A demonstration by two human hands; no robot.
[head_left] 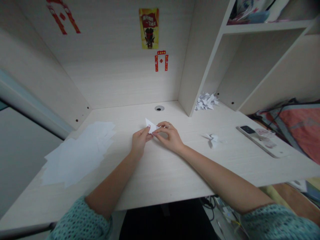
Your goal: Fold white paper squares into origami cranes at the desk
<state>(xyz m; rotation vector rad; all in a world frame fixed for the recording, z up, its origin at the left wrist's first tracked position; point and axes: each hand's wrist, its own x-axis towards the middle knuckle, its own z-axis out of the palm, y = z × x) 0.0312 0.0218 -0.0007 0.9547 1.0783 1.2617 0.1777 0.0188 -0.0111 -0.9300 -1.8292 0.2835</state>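
Above the middle of the desk, a small folded white piece of paper (151, 126) is held between my two hands, with one pointed corner sticking up. My left hand (140, 140) pinches it from the left, thumb on its face. From the right, my right hand (170, 136) grips its lower right edge between thumb and fingertips; a ring shows on one finger. Part of the paper is hidden behind the fingers. To the right of my right hand lies a finished-looking folded paper figure (213, 140), white with pointed tips.
Loose white paper sheets (77, 153) spread over the desk's left side. A heap of folded paper pieces (207, 101) sits beneath the shelf divider (200, 56). A phone (262, 141) lies at the right, near a red and grey bag (292, 123). The desk (160, 180) has a cable hole (159, 108).
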